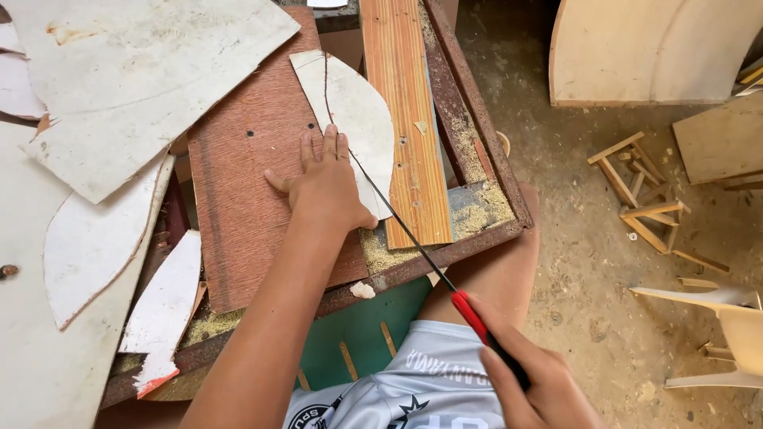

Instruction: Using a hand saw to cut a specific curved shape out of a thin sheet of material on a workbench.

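Note:
My left hand [324,181] lies flat, fingers spread, on a white half-round board piece [359,119] and the reddish-brown board [246,183] beneath it. My right hand [534,381] grips the red and black handle [477,322] of a thin saw. Its narrow dark blade [389,208] runs up and left, past my left thumb, into a curved cut line in the white piece.
A striped wooden plank [405,111] lies right of the white piece on a rusty metal-framed bench [477,119] strewn with sawdust. White board offcuts [135,79] are piled at left. On the dirt floor lie small wooden frames [644,195], curved panels [652,48] and a pale plastic chair [727,326].

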